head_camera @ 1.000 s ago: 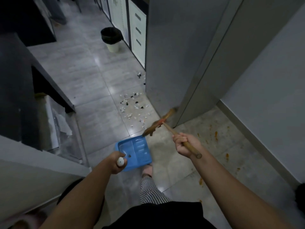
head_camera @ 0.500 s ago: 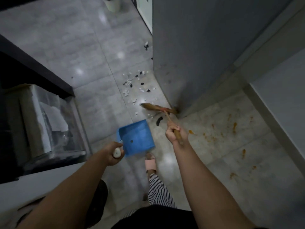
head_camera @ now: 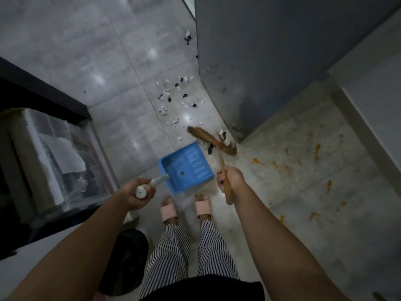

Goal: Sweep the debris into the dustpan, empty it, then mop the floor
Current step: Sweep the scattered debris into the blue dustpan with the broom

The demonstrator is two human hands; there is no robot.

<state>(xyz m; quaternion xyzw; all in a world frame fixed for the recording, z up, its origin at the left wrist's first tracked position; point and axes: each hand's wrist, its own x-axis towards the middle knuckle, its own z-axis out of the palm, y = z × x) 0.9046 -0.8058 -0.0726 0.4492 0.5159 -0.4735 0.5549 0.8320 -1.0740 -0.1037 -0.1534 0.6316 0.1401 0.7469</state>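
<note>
I look straight down at the grey tiled floor (head_camera: 112,61). My left hand (head_camera: 137,193), low and left of centre in the frame, is closed in a fist around the white handle (head_camera: 152,183) of the blue plastic dustpan (head_camera: 186,167). The pan sits at the centre of the frame with its open mouth pointing toward the upper right, and one small dark speck lies inside it. Whether its lip touches the tiles I cannot tell.

My right hand (head_camera: 230,178), just right of the pan, is wrapped tight around the wooden handle of a short straw hand broom (head_camera: 211,139). The bristle head lies across the floor just above the pan's mouth, close beside the lower corner of the grey cabinet (head_camera: 271,61) that fills the upper right.

The scattered white and black scraps of debris (head_camera: 173,101) spread over the tiles above the broom, in the upper middle of the frame. A few pieces lie right beside the bristles, and one black strip sits between the broom head and the pan. A smaller cluster lies further up, along the cabinet edge.

Orange splatter stains (head_camera: 316,151) dot the paler floor at the right. Pink slippers (head_camera: 186,206) and striped trousers (head_camera: 191,253) show at the bottom centre, directly below the pan. A glass-fronted box (head_camera: 54,153) stands at the left edge.
</note>
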